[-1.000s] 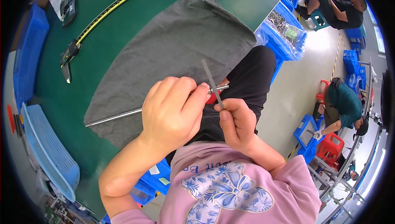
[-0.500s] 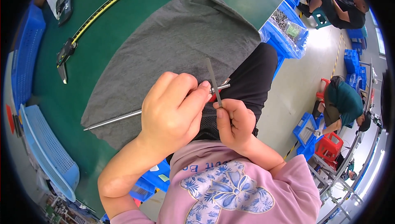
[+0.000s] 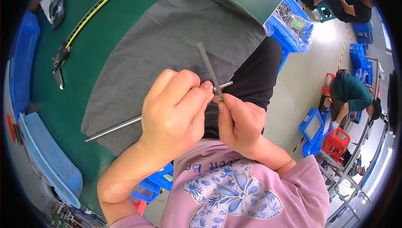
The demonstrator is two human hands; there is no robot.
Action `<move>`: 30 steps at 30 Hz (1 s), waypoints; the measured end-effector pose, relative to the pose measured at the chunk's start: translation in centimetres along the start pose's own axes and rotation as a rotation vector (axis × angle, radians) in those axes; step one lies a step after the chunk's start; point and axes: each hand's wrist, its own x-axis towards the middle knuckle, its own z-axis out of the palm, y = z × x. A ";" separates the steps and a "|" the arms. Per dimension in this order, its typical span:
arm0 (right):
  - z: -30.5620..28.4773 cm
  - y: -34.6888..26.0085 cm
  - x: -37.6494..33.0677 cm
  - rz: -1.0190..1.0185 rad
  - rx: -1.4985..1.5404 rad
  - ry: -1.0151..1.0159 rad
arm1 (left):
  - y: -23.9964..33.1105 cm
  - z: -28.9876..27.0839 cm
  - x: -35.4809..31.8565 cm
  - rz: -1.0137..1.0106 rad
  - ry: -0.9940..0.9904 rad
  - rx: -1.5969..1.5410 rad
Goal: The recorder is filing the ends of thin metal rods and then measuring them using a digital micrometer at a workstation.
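My left hand [image 3: 173,108] is closed round a slim shiny metal rod [image 3: 115,129]. The rod slants across my lap: its stepped far-left end lies over the cloth, and its other end sticks out past my fingertips. Between the thumb and fingers of my right hand [image 3: 243,121] is one end of a thin flat grey strip, which looks like a small file [image 3: 209,68]. It crosses the rod close to the rod's right end and seems to touch it there. Beneath the rod, a dark grey cloth [image 3: 167,39] covers part of the green table [image 3: 94,31].
A caliper [image 3: 61,57] with a yellow-marked scale lies far left, near a small black device [image 3: 57,10]. Blue perforated baskets [image 3: 52,156] line the left edge. Right of the table stands a blue bin [image 3: 307,37] holding metal parts in plastic. Two people sit farther right among crates.
My right hand has moved slightly up and left, and the file has slid farther across the rod, its free end higher and more to the left. The left hand's grip is unchanged.
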 end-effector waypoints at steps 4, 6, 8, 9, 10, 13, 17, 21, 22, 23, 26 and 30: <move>-0.1 0.1 -0.9 -0.019 -0.050 0.013 | -0.2 0.1 0.1 0.004 0.006 0.001; 0.0 -0.1 -0.2 -0.027 -0.068 0.009 | -0.2 0.2 0.1 0.020 0.019 -0.013; -0.3 -0.3 0.1 -0.036 -0.086 0.004 | 0.0 0.1 0.1 0.009 0.018 0.001; -0.6 -0.4 -0.1 -0.024 -0.118 -0.042 | 0.0 0.1 0.1 0.000 0.020 0.017; -0.9 -0.6 -0.2 -0.012 -0.151 -0.087 | 0.0 0.1 0.0 -0.001 0.018 0.015; -1.0 -0.8 0.1 -0.038 -0.181 -0.064 | 0.0 0.3 0.1 0.006 0.019 -0.001; -0.2 -0.5 0.0 -0.070 -0.172 0.010 | 0.1 0.3 0.0 0.009 0.034 0.011; -0.4 -0.5 0.4 -0.075 -0.230 -0.017 | -0.1 0.4 0.1 0.034 0.039 0.001; -0.3 -0.5 0.9 -0.104 -0.237 -0.016 | 0.0 0.4 0.0 0.034 0.037 -0.001; -0.4 -0.6 0.7 -0.103 -0.238 -0.014 | -0.1 0.3 0.1 0.026 0.039 0.002; -0.5 -0.9 0.2 -0.086 -0.297 -0.045 | 0.1 0.4 0.0 0.015 0.041 -0.005; 0.0 -1.0 1.0 -0.084 -0.287 -0.003 | 0.0 0.3 0.2 0.021 0.038 0.008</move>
